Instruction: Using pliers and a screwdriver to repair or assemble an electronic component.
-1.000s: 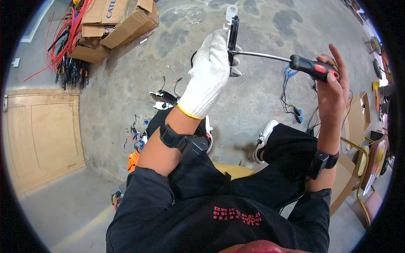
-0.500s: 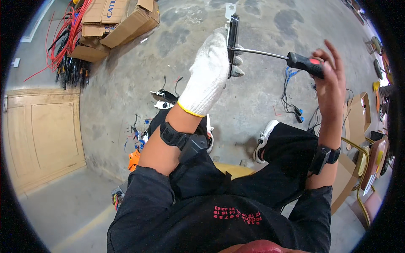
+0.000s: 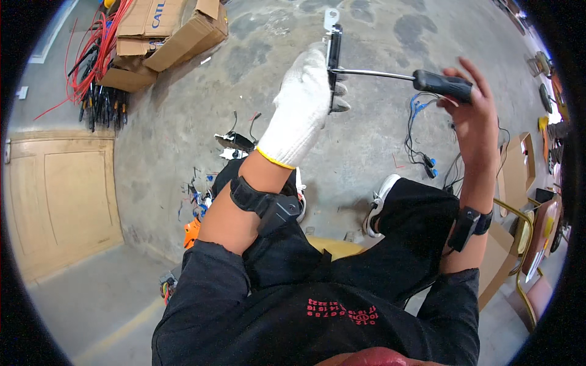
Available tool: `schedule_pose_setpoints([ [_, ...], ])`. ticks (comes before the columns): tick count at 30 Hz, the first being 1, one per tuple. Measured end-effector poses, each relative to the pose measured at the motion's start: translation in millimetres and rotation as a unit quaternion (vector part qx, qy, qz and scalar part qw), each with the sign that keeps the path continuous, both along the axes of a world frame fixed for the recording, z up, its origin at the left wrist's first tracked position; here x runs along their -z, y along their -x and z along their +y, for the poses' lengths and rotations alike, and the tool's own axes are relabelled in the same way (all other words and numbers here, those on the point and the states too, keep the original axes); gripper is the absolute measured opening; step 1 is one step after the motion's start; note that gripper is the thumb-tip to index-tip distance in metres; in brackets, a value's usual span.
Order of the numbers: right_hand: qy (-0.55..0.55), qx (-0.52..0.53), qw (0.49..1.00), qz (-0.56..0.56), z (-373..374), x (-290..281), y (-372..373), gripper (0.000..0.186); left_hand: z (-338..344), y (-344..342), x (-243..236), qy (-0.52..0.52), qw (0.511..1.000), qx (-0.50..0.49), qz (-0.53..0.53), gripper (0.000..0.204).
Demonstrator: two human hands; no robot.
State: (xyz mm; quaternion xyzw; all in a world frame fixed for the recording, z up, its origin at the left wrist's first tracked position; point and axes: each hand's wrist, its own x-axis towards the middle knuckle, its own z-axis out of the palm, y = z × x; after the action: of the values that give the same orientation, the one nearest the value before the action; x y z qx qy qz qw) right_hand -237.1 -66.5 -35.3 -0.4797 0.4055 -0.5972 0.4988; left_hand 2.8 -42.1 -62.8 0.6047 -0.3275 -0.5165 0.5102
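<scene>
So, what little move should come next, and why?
Probably a small twist of the screwdriver by the right hand, though which way I can't tell: its far end meets the side of the black part, which the gloved left hand grips, and right-hand fingers are on its handle.

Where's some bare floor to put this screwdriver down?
Mostly bare concrete floor lies between the gloved left hand and the black cables; another patch, between that hand and cardboard boxes. It's crowded beside the left forearm, around the orange piece, and along the right edge, by the open carton.
</scene>
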Motion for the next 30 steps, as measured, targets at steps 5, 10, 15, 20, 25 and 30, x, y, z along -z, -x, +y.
schedule_pose_setpoints([
  [5,-0.177,-0.045,0.956,0.229,-6.9,6.5,11.5,0.046,1.8,0.9,5.4,0.055,0.998,-0.014,0.012,0.054],
  [10,0.107,-0.028,0.991,0.078,-1.5,14.2,16.1,0.042,-1.2,3.1,-0.8,0.030,0.997,-0.024,0.069,0.051],
  [15,-0.112,-0.092,0.976,0.163,-6.6,3.2,20.5,0.049,-0.2,3.4,2.4,0.020,0.998,-0.024,0.056,0.050],
  [20,-0.145,-0.035,0.953,0.264,-0.7,9.8,24.4,0.043,0.8,2.2,1.5,0.009,0.998,-0.030,0.063,0.050],
  [25,-0.030,-0.038,0.999,0.016,4.6,0.4,10.9,0.039,7.7,5.2,9.1,0.022,0.998,-0.006,0.058,0.050],
  [30,-0.251,-0.123,0.922,0.267,-14.5,5.7,32.5,0.041,8.9,3.2,8.6,0.040,0.998,-0.002,0.052,0.050],
])
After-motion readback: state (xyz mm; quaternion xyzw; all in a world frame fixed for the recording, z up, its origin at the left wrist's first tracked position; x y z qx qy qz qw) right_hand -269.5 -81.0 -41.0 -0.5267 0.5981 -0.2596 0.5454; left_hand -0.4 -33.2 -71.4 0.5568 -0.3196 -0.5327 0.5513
